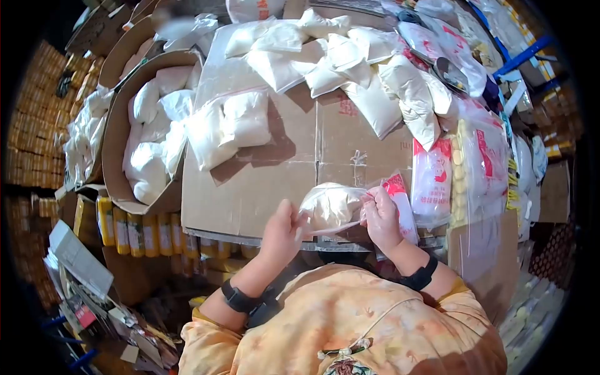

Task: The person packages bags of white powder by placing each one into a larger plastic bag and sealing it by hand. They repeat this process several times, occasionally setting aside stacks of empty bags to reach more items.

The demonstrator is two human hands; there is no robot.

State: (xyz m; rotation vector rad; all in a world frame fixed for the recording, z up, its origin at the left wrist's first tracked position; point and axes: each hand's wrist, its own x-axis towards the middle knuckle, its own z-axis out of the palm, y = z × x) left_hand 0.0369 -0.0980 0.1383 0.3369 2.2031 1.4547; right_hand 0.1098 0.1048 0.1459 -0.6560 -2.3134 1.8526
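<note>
A clear plastic bag with a cream-white packet inside is stretched between my two hands at the front edge of the cardboard surface. My left hand is closed on the bag's left side. On the other side, my right hand pinches the bag's right edge. Just beyond my right hand lies a red-and-white printed plastic bag. Farther up on the left sits a larger clear bag holding white packets.
Several white packets are heaped along the far side. At left stands an open cardboard box of white bags. Stacks of red-printed plastic bags lie at right. Yellow-wrapped packages line the lower left.
</note>
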